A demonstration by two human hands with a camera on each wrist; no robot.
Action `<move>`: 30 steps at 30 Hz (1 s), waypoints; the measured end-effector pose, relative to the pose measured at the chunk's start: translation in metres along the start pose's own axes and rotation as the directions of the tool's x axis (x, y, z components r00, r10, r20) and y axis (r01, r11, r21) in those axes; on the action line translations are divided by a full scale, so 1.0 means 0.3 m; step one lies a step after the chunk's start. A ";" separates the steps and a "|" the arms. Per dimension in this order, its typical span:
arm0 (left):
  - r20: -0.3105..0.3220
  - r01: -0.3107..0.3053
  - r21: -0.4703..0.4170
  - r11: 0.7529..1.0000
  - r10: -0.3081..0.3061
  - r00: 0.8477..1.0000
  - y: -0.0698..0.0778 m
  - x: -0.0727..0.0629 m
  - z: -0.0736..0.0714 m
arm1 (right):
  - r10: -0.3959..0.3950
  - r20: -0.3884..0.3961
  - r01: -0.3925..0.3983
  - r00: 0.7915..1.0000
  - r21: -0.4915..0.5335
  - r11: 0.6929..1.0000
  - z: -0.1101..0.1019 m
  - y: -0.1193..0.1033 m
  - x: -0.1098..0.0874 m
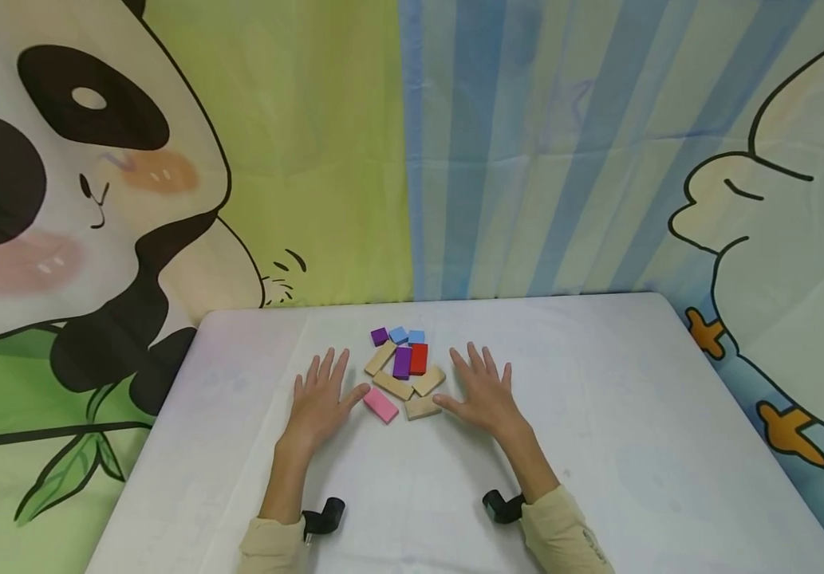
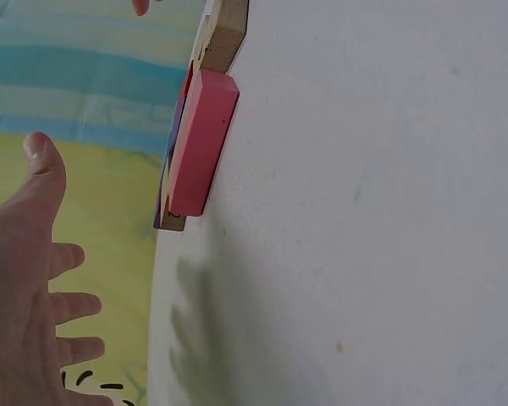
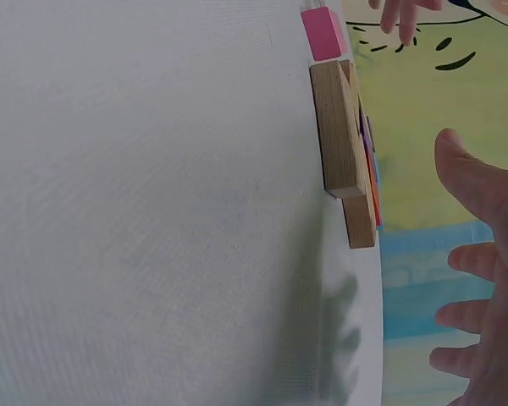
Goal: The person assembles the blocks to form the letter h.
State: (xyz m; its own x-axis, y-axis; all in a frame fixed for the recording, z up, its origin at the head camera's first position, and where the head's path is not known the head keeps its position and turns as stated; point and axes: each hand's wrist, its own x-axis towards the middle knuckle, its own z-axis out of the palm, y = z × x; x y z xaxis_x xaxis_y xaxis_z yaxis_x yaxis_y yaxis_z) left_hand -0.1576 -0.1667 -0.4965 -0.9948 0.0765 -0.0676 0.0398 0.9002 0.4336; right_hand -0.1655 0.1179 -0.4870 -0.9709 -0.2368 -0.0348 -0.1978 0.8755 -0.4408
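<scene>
A loose cluster of small blocks lies on the white table between two spread hands. The left hand (image 1: 318,406) hovers at the cluster's left, thumb tip close to the pink block (image 1: 381,405). Opposite it, the right hand (image 1: 486,399) holds nothing, its thumb near a plain wooden block (image 1: 422,408). More wooden blocks (image 1: 393,386) lie behind these two. Farther back are a red block (image 1: 419,359), a purple block (image 1: 401,363), a smaller purple block (image 1: 379,336) and two light blue blocks (image 1: 416,337). Both wrist views show the fingers spread above the tabletop, with shadows below.
The white table (image 1: 641,446) has its back edge close to a printed curtain (image 1: 340,159) with a panda and stripes. Black wrist cameras (image 1: 324,516) stick out inward from both wrists, by the beige sleeves (image 1: 562,530).
</scene>
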 end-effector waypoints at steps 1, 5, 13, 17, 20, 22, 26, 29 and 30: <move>0.000 0.000 0.000 1.000 0.000 1.000 0.001 0.001 0.000 | -0.001 0.003 0.001 1.000 -0.004 1.000 0.001 -0.002 0.000; 0.000 -0.003 0.004 1.000 0.003 1.000 0.004 0.004 0.000 | 0.000 0.017 0.000 1.000 -0.009 1.000 0.004 -0.006 0.000; 0.006 -0.019 0.015 1.000 0.019 1.000 0.003 -0.006 0.000 | -0.018 0.029 0.018 0.999 0.007 1.000 0.030 -0.012 0.004; 0.005 -0.040 -0.004 0.999 0.040 0.999 0.011 -0.007 0.003 | -0.033 0.031 0.032 0.999 0.015 0.999 0.040 -0.015 0.002; 0.002 -0.045 -0.010 0.999 0.045 0.999 0.015 -0.006 0.005 | -0.043 0.033 0.043 0.999 0.021 0.999 0.038 -0.021 0.001; 0.000 -0.042 -0.018 0.999 0.042 0.999 0.015 -0.007 0.005 | -0.049 0.042 0.048 0.998 0.019 0.999 0.036 -0.027 0.003; -0.004 -0.033 -0.032 0.999 0.033 0.999 0.014 -0.007 0.009 | -0.057 0.054 0.057 0.997 0.005 0.998 0.034 -0.037 0.007; -0.005 -0.022 -0.047 0.999 0.022 1.000 0.014 -0.009 0.013 | -0.059 0.058 0.059 0.997 0.002 0.998 0.034 -0.042 0.010; -0.005 -0.021 -0.050 0.999 0.021 1.000 0.013 -0.011 0.014 | -0.061 0.059 0.061 0.996 0.001 0.998 0.035 -0.043 0.010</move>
State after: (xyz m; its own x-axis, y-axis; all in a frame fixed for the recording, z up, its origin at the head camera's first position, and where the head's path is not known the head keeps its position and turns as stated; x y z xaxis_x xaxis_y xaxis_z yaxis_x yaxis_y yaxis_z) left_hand -0.1539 -0.1615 -0.4982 -0.9942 0.0932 -0.0535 0.0563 0.8760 0.4790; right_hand -0.1646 0.1016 -0.4908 -0.9476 -0.3138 -0.0605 -0.2562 0.8590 -0.4433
